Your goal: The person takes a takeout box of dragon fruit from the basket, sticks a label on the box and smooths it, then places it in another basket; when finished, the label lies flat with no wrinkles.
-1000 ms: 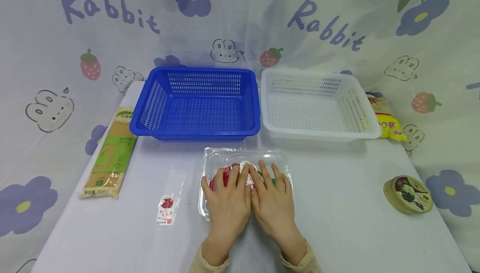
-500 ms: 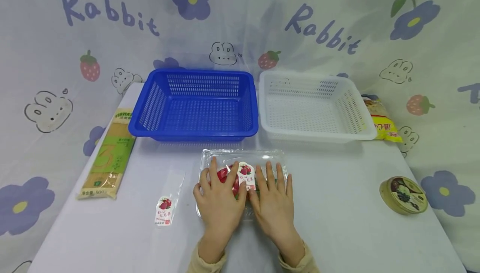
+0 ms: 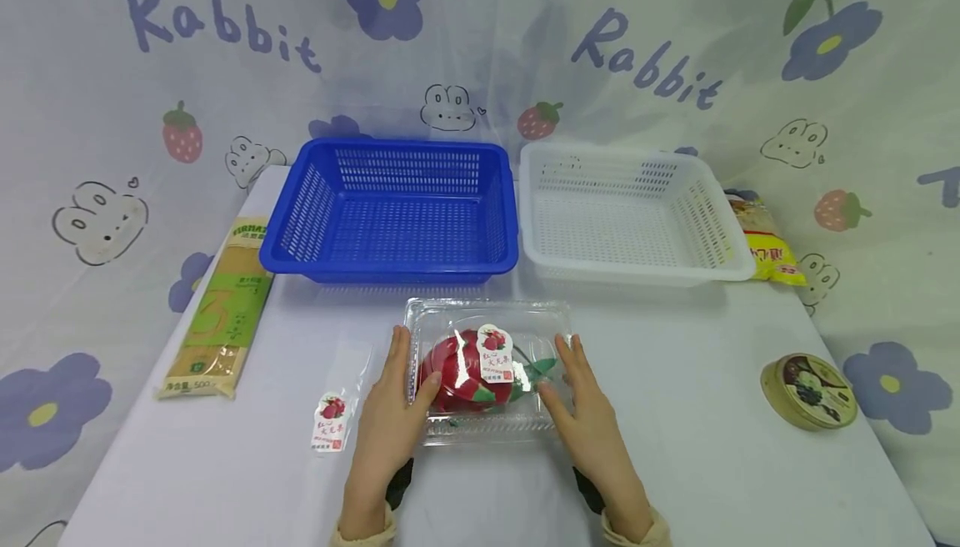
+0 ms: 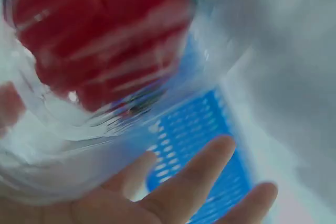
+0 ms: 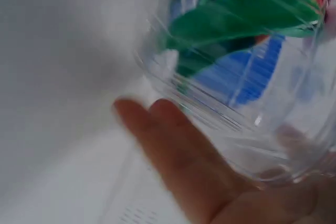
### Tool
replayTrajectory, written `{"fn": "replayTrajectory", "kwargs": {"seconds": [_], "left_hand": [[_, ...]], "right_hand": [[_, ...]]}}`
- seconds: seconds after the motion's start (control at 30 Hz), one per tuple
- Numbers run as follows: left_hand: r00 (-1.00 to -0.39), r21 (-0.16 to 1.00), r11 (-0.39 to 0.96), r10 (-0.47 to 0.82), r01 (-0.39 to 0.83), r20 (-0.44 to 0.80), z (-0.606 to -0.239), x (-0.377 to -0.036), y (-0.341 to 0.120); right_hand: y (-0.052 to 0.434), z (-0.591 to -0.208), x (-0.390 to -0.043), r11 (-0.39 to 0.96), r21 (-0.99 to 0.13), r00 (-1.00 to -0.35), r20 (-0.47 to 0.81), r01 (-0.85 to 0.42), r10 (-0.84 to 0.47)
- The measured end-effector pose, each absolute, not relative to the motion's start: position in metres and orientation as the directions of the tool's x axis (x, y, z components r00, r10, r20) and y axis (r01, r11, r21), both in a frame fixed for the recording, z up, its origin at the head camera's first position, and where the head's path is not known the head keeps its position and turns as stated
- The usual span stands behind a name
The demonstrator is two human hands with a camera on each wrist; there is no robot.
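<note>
Table [image 3: 720,414]: a pale cloth covers it, and everything here lies on it.
Blue basket [image 3: 390,209]: at 12 o'clock from my hands, toward the far edge.
White basket [image 3: 633,213]: at 3 o'clock of the blue basket, almost touching it.
Pasta pack [image 3: 221,309]: a long pack at 9 o'clock of the blue basket, lying lengthwise.
Clear box [image 3: 487,368]: in front of me, at 6 o'clock of the gap between the two baskets, held between my hands.
Red fruit [image 3: 461,376]: inside the clear box, a label on top, green leaves at its 3 o'clock side.
Left hand [image 3: 390,422]: my fingers lie straight along the box's 9 o'clock wall and my thumb presses it.
Right hand [image 3: 588,418]: I press straight fingers and thumb against the box's 3 o'clock wall.
Yellow packet [image 3: 772,243]: at 3 o'clock of the white basket.
Round tin [image 3: 813,388]: at 3 o'clock of my right hand, well apart.
Small label bag [image 3: 336,414]: at 9 o'clock of my left hand, just beside it.
</note>
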State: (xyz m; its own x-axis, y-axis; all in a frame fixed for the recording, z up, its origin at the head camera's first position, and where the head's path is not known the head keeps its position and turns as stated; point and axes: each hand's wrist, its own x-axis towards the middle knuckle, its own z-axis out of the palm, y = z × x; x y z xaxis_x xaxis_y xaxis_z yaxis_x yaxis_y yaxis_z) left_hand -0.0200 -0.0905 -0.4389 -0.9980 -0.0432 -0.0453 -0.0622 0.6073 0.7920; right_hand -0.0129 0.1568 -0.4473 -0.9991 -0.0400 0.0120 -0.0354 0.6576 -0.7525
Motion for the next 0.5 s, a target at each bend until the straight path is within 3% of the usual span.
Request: {"fn": "replayTrajectory", "kwargs": {"seconds": [0.17, 0.3, 0.5], "left_hand": [[-0.992, 0.912, 0.398, 0.031, -0.100, -0.122, -0.448, -0.014, -0.096], [-1.000, 0.945, 0.326, -0.008, -0.020, -0.018, -0.454, -0.012, -0.092], [-0.983, 0.917, 0.376, -0.071, 0.133, 0.171, -0.459, -0.011, -0.084]], "right_hand": [[0.164, -0.458, -0.013, 0.525, -0.849, -0.998, 0.039, -0.058, -0.047], [0.164, -0.462, -0.011, 0.448, -0.892, -0.998, 0.049, -0.059, -0.035], [0.160, -0.462, -0.009, 0.437, -0.887, -0.988, 0.149, -0.147, -0.032]]}}
